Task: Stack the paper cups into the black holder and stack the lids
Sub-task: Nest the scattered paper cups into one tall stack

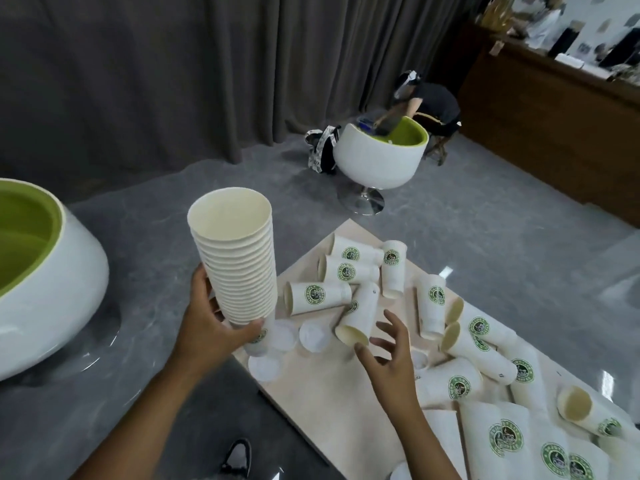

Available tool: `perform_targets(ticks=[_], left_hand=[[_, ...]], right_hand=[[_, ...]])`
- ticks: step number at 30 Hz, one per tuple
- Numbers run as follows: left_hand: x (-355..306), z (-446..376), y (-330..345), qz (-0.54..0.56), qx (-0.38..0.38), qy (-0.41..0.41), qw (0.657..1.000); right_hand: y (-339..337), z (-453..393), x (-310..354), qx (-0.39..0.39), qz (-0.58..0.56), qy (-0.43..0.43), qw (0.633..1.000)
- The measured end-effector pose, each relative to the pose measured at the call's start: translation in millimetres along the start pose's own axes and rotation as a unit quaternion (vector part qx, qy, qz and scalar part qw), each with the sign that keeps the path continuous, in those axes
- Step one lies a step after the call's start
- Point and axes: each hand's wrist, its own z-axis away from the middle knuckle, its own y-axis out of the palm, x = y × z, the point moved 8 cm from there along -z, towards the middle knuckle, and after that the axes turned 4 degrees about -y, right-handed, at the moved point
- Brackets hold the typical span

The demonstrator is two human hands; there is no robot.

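My left hand [211,327] grips a tall stack of nested white paper cups [239,265] near its bottom, mouth up, tilted slightly away from me. My right hand [388,355] hovers open with fingers spread, just short of the mouth of a lying paper cup [360,313]. Several more white cups with green logos [318,296] lie scattered on a pale wooden board [329,403]. A few white lids [313,336] lie flat on the board beneath the stack. No black holder is in view.
A white bowl chair with green lining [45,271] stands at the left. Another such chair [377,161] stands farther back, with a person bent over behind it. A wooden counter [554,126] runs along the right. Grey floor surrounds the board; a black shoe [239,457] shows below.
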Motion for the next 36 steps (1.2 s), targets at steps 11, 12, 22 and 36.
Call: perform_targets(ticks=[11, 12, 22, 36], left_hand=[[23.7, -50.7, 14.1, 0.008, 0.073, -0.029, 0.997], [26.0, -51.7, 18.4, 0.01, 0.079, -0.034, 0.996], [37.2, -58.5, 48.2, -0.033, 0.093, -0.013, 0.995], [26.7, -73.2, 77.1, -0.057, 0.111, -0.016, 0.992]], right_hand=[[34.1, -36.3, -87.3, -0.153, 0.091, 0.144, 0.973], [37.5, -39.1, -96.5, -0.159, 0.097, 0.151, 0.971], [60.0, -55.0, -145.7, -0.201, 0.091, 0.226, 0.949], [39.9, -59.7, -142.3, -0.255, 0.037, 0.207, 0.944]])
